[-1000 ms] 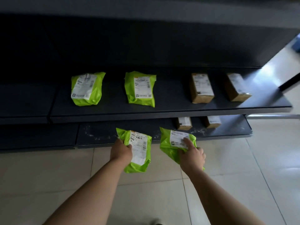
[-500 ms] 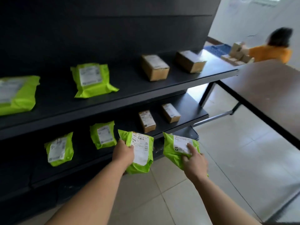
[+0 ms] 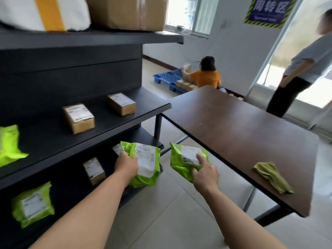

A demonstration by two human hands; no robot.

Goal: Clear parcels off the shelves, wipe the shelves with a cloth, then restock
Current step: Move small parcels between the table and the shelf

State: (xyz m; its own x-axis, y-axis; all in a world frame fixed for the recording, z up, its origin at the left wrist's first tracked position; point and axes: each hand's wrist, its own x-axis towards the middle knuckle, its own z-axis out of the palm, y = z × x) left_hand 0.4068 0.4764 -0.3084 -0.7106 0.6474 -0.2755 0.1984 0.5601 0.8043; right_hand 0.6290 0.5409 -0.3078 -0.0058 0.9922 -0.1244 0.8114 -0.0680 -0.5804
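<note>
**A:** Stage?

**B:** Clearing, and early by my read. The left hand [image 3: 126, 165] has its fingers curled round the edge of one green parcel [image 3: 146, 164]. The right hand [image 3: 206, 174] holds a second green parcel [image 3: 185, 162], forefinger laid along the label, other fingers curled under. Both parcels are in the air, between the shelves [image 3: 107, 134] and the table [image 3: 242, 133].

**A:** What's left?

**B:** Most of it. The middle shelf holds a brown box [image 3: 79, 117], another box [image 3: 122, 103] and a green bag [image 3: 9, 144] at the left edge. The lower shelf has a blurred green bag [image 3: 32, 203] and a small box [image 3: 94, 170]. The cloth [image 3: 273, 177] lies crumpled on the near end of the table, with no hand on it. I judge wiping is not started and restocking is far off.

**A:** Surface, room?

**B:** The table has a dark brown top and black legs. The floor [image 3: 170, 212] is pale tile. The top shelf carries a big carton [image 3: 125, 11] and a white sack [image 3: 71, 13] with a yellow band. A person in an orange top [image 3: 206, 78] sits by a blue pallet [image 3: 167, 77] stacked with boxes. Another person [image 3: 301, 69] stands at the right by bright glass. There is a blue sign [image 3: 271, 9] on the wall.
</note>
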